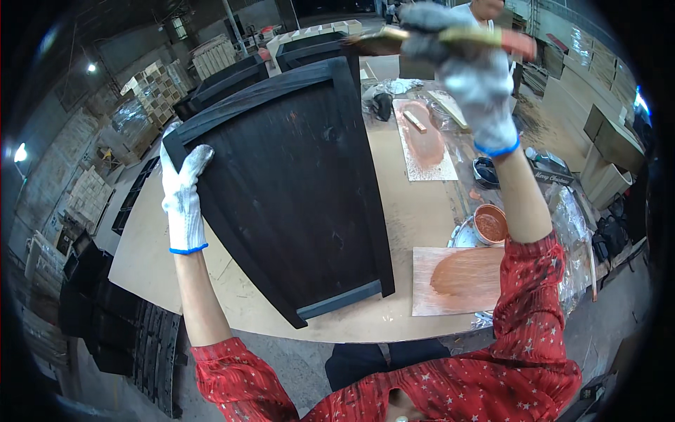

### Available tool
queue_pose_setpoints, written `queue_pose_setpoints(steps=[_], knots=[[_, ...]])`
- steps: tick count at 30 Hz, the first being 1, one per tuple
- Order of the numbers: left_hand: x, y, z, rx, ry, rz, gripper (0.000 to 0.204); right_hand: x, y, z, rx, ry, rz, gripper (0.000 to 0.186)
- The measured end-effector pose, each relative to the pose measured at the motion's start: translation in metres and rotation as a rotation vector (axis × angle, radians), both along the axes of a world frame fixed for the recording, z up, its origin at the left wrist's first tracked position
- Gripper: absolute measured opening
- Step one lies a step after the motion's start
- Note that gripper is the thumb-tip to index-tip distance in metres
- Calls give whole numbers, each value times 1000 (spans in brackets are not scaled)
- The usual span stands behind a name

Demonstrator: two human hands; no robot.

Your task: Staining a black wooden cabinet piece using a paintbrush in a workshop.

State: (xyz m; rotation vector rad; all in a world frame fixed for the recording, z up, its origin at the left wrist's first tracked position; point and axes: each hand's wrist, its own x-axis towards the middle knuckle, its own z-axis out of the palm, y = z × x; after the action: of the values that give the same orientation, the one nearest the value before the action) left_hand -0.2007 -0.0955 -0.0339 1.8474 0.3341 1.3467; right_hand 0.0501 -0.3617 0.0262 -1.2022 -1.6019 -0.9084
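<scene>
My left hand [184, 190], in a white blue-cuffed glove, grips the upper left edge of a black wooden tapered panel [281, 197] that stands tilted on the tan board tabletop [140, 260]. My right hand [477, 95], gloved and raised at the top right, is blurred and closed on a brush [510, 42] with a yellowish, red-ended handle. The brush's dark end reaches toward the panel's top right corner; whether it touches is unclear. A pot of reddish-brown paste [490, 225] and a board smeared with pinkish paint [450, 278] lie right of the panel.
More black panels [225, 81] stand behind. A second smeared board [427, 158], a small dark tub [485, 172], crumpled plastic [569, 211] and a cardboard box [598, 133] are at right. Dark pieces [126, 337] stack below the table's left side. Another person [471, 14] is at the top.
</scene>
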Motion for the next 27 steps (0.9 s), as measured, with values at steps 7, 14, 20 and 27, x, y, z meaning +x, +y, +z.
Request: queue_pose_setpoints(steps=[7,14,20,27], knots=[[10,11,-5,-157,-56,-49,56,-33,-31,-82,-407,-373,8,33],[28,57,-2,-12,184,136,75,-54,-76,-122,-558,350,486,42],[45,65,-7,-9,176,149,88,-78,-62,-149,-418,986,438,37],[65,61,-6,-37,-26,-316,31,-159,-8,-203,-236,1439,1028,38]])
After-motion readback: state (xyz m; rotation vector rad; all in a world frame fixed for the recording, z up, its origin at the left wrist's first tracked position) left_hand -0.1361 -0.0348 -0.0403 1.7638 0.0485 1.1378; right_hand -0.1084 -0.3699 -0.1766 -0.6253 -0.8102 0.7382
